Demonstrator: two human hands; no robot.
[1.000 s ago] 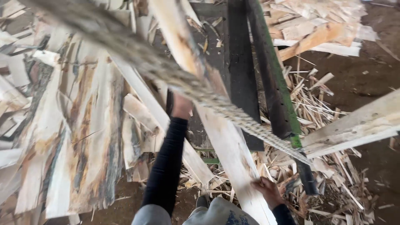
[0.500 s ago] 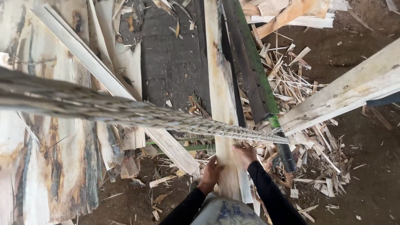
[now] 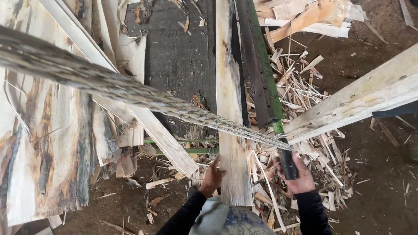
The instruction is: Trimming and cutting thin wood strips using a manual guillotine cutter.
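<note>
1. Long pale plank (image 3: 230,113): lies lengthwise down the middle of the view, its near end just in front of the person; taken here as the landmark.
2. Left hand (image 3: 212,177): on the plank's near left edge, fingers curled against that edge.
3. Right hand (image 3: 297,176): to the right of the plank, fist closed around the dark handle (image 3: 287,161) of a green-shafted lever (image 3: 265,82).
4. Lever: runs alongside the plank's right edge, beside a dark metal rail (image 3: 248,65).
5. Twisted rope (image 3: 130,93): crosses over the plank from the upper left down to the handle.
6. Wood offcuts (image 3: 300,91): heaped right of the plank; broad slabs (image 3: 48,130) lie to its left.
</note>
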